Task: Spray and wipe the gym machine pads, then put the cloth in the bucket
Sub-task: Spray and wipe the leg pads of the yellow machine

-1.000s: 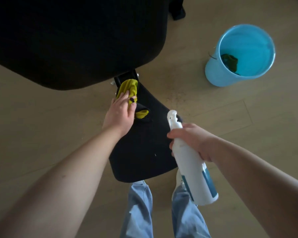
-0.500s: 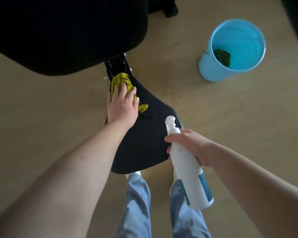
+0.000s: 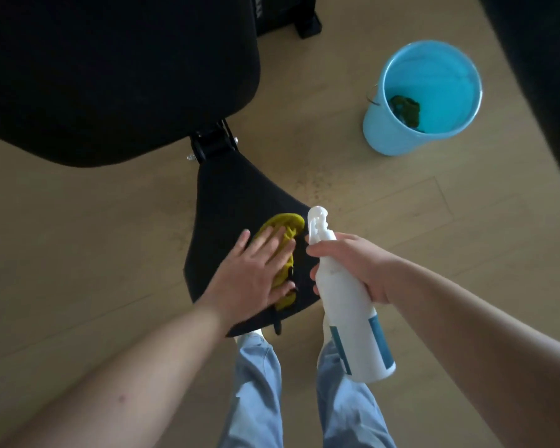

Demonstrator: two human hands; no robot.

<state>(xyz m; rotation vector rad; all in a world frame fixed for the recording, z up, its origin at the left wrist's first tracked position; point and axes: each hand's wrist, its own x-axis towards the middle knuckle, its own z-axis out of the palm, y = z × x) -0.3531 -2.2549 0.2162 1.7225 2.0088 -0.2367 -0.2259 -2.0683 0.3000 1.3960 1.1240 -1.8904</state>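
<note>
A small black seat pad point(image 3: 233, 195) sits in the middle of the view, below a large black back pad point(image 3: 110, 76). My left hand point(image 3: 253, 273) lies flat with straight fingers on a yellow cloth point(image 3: 286, 226), pressing it onto the near part of the seat pad. My right hand point(image 3: 353, 266) grips a white spray bottle point(image 3: 353, 321) with a blue label, its nozzle pointing up beside the cloth. A light blue bucket point(image 3: 382, 130) stands on the floor at the upper right, with a dark green cloth point(image 3: 406, 109) inside.
The floor is light wood planks point(image 3: 94, 240). A black hinge bracket point(image 3: 212, 145) joins the two pads. A black machine foot point(image 3: 304, 24) stands at the top. My legs in light blue trousers point(image 3: 259, 383) are below the seat pad. A dark edge point(image 3: 537, 92) runs down the right.
My left hand has slid the yellow cloth from the hinge end of the seat pad toward me, to the near end. The right hand keeps hold of the bottle.
</note>
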